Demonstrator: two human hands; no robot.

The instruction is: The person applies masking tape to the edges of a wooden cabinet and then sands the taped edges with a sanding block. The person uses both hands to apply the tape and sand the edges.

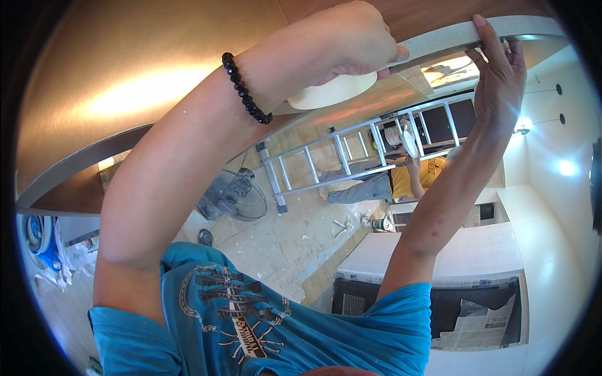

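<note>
Overhead runs a brown panel with a curved rim (439, 41), a pale grey strip along its edge. My left hand (354, 44) is closed at the rim, thumb and fingertips pressed together near the strip. Beneath that hand shows a cream roll of masking tape (335, 91), partly hidden by the palm and wrist. A black bead bracelet (241, 89) circles my left wrist. Farther right, my right hand (503, 78) grips the same rim, its thumb pressed on the strip's outer face and its fingers bent beneath. What lies under those fingers is hidden.
Below stands an aluminium ladder (307, 164), with a person in a yellow shirt (428, 172) beside it holding a white round thing. A fan (233, 195) stands left of the ladder. A white cabinet (433, 257) is at lower right, with newspaper (480, 323) on its dark front.
</note>
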